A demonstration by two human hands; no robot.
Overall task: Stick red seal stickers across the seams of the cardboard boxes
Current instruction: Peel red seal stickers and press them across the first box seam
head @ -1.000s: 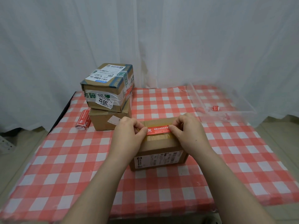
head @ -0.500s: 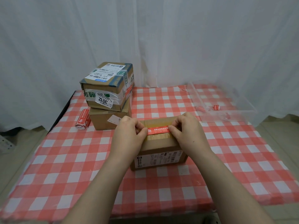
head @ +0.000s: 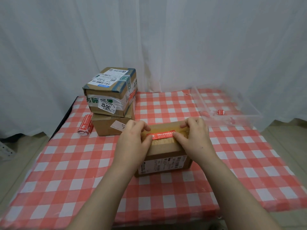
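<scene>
View: head camera, looking forward and down.
Work surface: table under a red-and-white checked tablecloth, with a white curtain hanging behind it.
Task item: red rectangular seal sticker with white print.
Sticker location: flat across the top face of the small brown cardboard box, in the middle of the table, directly in front of the person.
Sticker orientation: long side runs left to right, over the glossy band of clear tape on the box top and parallel to it.
Box detail: a white printed shipping label covers the near side wall.
Left hand: thumb tip lies on the left end of the sticker; forefinger is curled just beyond it, so the end is pinched between the two.
Right hand: thumb tip lies on the right end of the sticker; forefinger is curled just beyond it, and the end is pinched likewise.
Adhesion: cannot tell whether the full length of the sticker is bonded to the box.
Left rear: stack of two cardboard boxes; the taped upper box with a "3012" label sits askew on the plain brown lower box.
Beside the stack: a folded bundle of red sticker strips, touching the cloth, just to the left of the lower box.
Right rear: a clear plastic tray holding a small red sticker scrap.
</scene>
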